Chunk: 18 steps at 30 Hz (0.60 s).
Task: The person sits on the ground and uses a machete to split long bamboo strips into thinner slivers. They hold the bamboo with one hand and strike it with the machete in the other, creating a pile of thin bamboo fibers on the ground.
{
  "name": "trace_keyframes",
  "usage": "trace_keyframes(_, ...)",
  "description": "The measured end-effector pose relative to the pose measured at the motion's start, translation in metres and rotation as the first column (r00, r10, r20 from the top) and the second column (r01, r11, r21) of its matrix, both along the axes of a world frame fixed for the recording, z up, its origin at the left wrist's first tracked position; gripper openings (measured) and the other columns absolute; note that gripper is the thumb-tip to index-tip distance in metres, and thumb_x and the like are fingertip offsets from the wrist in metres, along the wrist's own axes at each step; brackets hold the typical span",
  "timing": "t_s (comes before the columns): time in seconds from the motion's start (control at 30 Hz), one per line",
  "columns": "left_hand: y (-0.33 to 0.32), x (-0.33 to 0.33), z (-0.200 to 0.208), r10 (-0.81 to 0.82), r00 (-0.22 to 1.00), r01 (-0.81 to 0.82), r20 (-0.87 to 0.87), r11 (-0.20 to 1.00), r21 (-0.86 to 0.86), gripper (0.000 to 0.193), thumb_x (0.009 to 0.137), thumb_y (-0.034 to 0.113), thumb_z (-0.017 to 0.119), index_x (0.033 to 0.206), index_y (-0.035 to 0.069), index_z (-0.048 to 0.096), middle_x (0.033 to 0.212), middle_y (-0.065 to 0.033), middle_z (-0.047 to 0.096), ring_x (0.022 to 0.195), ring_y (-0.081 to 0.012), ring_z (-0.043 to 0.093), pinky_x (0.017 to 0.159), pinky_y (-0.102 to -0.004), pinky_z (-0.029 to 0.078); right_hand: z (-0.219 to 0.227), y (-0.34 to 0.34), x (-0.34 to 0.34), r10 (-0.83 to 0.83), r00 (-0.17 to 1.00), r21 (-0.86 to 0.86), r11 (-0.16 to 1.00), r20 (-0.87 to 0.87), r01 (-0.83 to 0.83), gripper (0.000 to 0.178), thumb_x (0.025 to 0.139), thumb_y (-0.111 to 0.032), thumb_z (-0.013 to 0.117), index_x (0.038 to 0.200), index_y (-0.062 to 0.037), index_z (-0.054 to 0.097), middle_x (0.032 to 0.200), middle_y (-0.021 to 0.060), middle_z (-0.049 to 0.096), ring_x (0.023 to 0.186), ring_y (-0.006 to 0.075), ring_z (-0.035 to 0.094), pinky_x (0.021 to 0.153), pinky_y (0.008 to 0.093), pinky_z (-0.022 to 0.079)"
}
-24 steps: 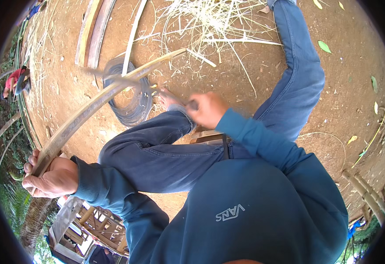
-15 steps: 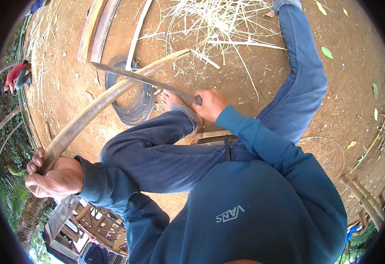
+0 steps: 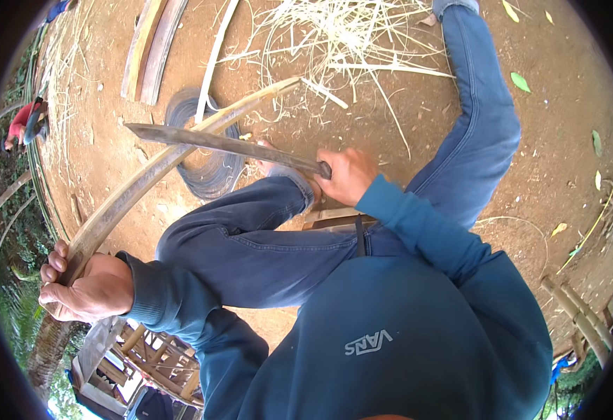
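My left hand grips the near end of a long curved bamboo strip that runs up and to the right toward the straw pile. My right hand is closed on the handle of a long knife. Its dark blade lies across the strip, pointing left. I sit with my knees bent in blue jeans and wear a blue long-sleeved top.
A coil of thin dark strips lies on the dirt under the blade. Pale bamboo shavings are scattered at the top. Flat boards lie top left. A person in red crouches far left. Bamboo poles lie at right.
The knife has swung up and left, so its blade now crosses over the bamboo strip. My left hand has kept its hold on the strip's end.
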<state>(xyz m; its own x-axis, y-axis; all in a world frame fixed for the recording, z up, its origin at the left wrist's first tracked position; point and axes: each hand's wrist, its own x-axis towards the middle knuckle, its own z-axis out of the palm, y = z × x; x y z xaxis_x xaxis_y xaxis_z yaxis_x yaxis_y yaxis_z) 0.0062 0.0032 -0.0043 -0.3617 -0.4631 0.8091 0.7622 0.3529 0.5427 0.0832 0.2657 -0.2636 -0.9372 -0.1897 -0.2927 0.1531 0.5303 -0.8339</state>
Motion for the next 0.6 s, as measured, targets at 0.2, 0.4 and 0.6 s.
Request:
trace_keyframes(0.2, -0.006, -0.001, 0.001, 0.082, 0.996, -0.081, 0.04, 0.996, -0.031, 0.019, 0.089, 0.013, 0.059, 0.082, 0.002, 0.045, 0.075, -0.0131, 0.046, 0.063, -0.0213, 0.043, 0.059, -0.0363, 0.043, -0.064, 0.007, -0.007, -0.091, 0.99, 0.134, 0.988, 0.104, 0.077, 0.017, 0.076, -0.021, 0.064, 0.083, -0.0055, 0.066, 0.07, 0.0212, 0.064, 0.068, 0.0391, 0.063, 0.065, 0.0469, 0.051)
trace_keyframes(0.4, -0.008, 0.005, 0.002, 0.029, 0.997, -0.026, 0.064, 0.999, -0.046, 0.019, 0.09, 0.015, 0.058, 0.083, 0.002, 0.047, 0.074, -0.0119, 0.045, 0.064, -0.0216, 0.044, 0.059, -0.0376, 0.044, -0.092, 0.014, 0.012, -0.095, 0.97, 0.184, 0.981, 0.224, 0.054, 0.02, 0.078, -0.021, 0.064, 0.089, -0.005, 0.067, 0.081, 0.0228, 0.065, 0.077, 0.0399, 0.064, 0.07, 0.046, 0.052)
trace_keyframes(0.6, -0.009, 0.002, -0.002, 0.074, 0.997, -0.073, 0.026, 0.996, -0.047, 0.018, 0.091, 0.012, 0.056, 0.084, 0.0, 0.046, 0.075, -0.0125, 0.047, 0.064, -0.0228, 0.046, 0.061, -0.039, 0.047, -0.077, 0.023, 0.004, -0.103, 0.954, 0.24, 0.97, 0.283, 0.034, 0.023, 0.078, -0.023, 0.066, 0.091, -0.0041, 0.068, 0.092, 0.0214, 0.067, 0.086, 0.0373, 0.065, 0.08, 0.045, 0.051)
